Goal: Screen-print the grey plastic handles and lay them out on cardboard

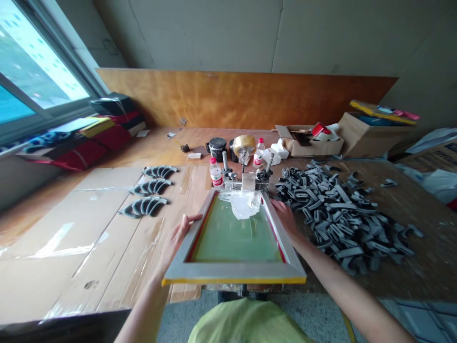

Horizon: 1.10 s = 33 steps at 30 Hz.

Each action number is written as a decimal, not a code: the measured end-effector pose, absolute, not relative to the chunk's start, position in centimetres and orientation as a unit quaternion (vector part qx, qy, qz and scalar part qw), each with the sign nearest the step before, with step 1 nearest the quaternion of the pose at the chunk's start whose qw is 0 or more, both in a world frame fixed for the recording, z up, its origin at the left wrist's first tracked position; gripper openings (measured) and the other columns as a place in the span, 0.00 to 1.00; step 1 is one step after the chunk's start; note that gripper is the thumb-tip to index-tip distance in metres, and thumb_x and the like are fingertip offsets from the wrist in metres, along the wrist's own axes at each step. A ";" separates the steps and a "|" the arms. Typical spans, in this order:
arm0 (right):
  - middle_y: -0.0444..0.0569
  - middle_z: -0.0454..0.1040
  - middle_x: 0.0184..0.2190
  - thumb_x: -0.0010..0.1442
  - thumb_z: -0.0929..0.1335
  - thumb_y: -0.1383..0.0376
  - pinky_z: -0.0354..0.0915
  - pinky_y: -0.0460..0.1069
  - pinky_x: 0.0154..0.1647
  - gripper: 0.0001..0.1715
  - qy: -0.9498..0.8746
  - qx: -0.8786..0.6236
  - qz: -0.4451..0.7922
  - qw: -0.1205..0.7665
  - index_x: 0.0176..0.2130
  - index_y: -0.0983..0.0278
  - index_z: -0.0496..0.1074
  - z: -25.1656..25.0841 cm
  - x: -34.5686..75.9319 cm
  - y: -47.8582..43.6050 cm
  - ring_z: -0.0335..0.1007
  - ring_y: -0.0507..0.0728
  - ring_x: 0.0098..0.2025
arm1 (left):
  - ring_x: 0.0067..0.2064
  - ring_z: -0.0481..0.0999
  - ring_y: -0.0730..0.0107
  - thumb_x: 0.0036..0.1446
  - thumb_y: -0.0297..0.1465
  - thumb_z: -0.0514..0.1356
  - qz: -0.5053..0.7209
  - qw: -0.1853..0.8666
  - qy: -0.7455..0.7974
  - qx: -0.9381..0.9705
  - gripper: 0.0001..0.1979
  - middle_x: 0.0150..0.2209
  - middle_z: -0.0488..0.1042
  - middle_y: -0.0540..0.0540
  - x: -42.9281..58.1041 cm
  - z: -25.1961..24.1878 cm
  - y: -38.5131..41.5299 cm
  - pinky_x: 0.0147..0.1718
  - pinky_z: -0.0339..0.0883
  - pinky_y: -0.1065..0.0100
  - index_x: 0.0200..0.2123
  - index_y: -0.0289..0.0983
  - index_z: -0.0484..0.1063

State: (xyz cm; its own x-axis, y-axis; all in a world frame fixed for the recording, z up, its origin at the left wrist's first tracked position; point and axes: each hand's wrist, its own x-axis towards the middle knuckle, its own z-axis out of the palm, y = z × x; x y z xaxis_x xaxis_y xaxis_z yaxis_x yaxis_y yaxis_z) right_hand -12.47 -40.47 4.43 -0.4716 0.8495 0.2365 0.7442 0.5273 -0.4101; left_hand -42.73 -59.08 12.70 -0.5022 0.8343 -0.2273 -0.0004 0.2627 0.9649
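Note:
A silk-screen frame with grey metal sides and green mesh sits in front of me, its far end at a metal clamp. White paste is spread over the mesh near that clamp. My left hand is at the frame's left side, a finger stretched toward its edge and the other fingertips hidden. On the opposite side, my right hand reaches to the frame's edge, its fingers mostly covered by it. Whether either hand holds anything beneath the frame cannot be seen.
Curved grey parts stand in three rows on the cardboard at left. A large heap of similar parts lies at right. Behind the clamp are bottles, a black tub, tape and an open box.

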 end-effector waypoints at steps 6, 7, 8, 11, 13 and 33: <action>0.59 0.65 0.60 0.60 0.70 0.65 0.62 0.57 0.59 0.32 -0.884 -0.405 0.064 0.223 0.61 0.64 0.63 8.9 -17.4 -35.9 0.61 0.64 0.60 | 0.30 0.74 0.67 0.49 0.54 0.62 0.472 0.440 0.713 0.273 0.47 0.28 0.73 0.53 -41.8 3.6 -61.5 0.29 0.67 0.70 0.68 0.40 0.56; 0.58 0.68 0.57 0.58 0.71 0.67 0.64 0.56 0.56 0.30 -0.899 -0.392 0.059 0.185 0.59 0.63 0.65 9.1 -18.7 -35.5 0.63 0.63 0.58 | 0.28 0.72 0.70 0.50 0.54 0.61 0.468 0.431 0.719 0.278 0.47 0.26 0.70 0.55 -41.7 2.4 -61.4 0.28 0.65 0.71 0.68 0.40 0.54; 0.57 0.72 0.52 0.57 0.71 0.68 0.65 0.54 0.52 0.26 -0.909 -0.387 0.056 0.142 0.55 0.63 0.68 9.1 -19.9 -35.3 0.66 0.62 0.54 | 0.27 0.70 0.71 0.51 0.53 0.61 0.466 0.424 0.723 0.283 0.45 0.25 0.69 0.55 -41.6 1.5 -61.4 0.27 0.64 0.71 0.68 0.40 0.55; 0.53 0.77 0.38 0.57 0.70 0.70 0.65 0.50 0.43 0.10 -0.914 -0.399 0.057 0.049 0.42 0.64 0.74 8.2 -21.8 -35.6 0.71 0.59 0.43 | 0.28 0.69 0.71 0.53 0.53 0.60 0.463 0.432 0.719 0.286 0.43 0.27 0.69 0.55 -41.6 0.4 -61.3 0.27 0.63 0.72 0.67 0.40 0.58; 0.54 0.77 0.36 0.58 0.68 0.72 0.65 0.50 0.42 0.07 -0.915 -0.398 0.057 0.041 0.38 0.65 0.75 7.4 -21.9 -36.5 0.72 0.60 0.41 | 0.30 0.71 0.70 0.52 0.53 0.60 0.467 0.444 0.712 0.279 0.42 0.29 0.72 0.53 -41.6 0.5 -61.4 0.29 0.64 0.71 0.66 0.39 0.60; 0.53 0.76 0.38 0.58 0.63 0.78 0.65 0.51 0.43 0.18 -0.971 -0.192 0.082 0.114 0.42 0.65 0.76 5.4 -17.1 -42.0 0.67 0.59 0.44 | 0.27 0.73 0.68 0.50 0.54 0.61 0.467 0.428 0.728 0.262 0.39 0.27 0.75 0.51 -41.3 1.4 -61.3 0.26 0.63 0.71 0.59 0.36 0.67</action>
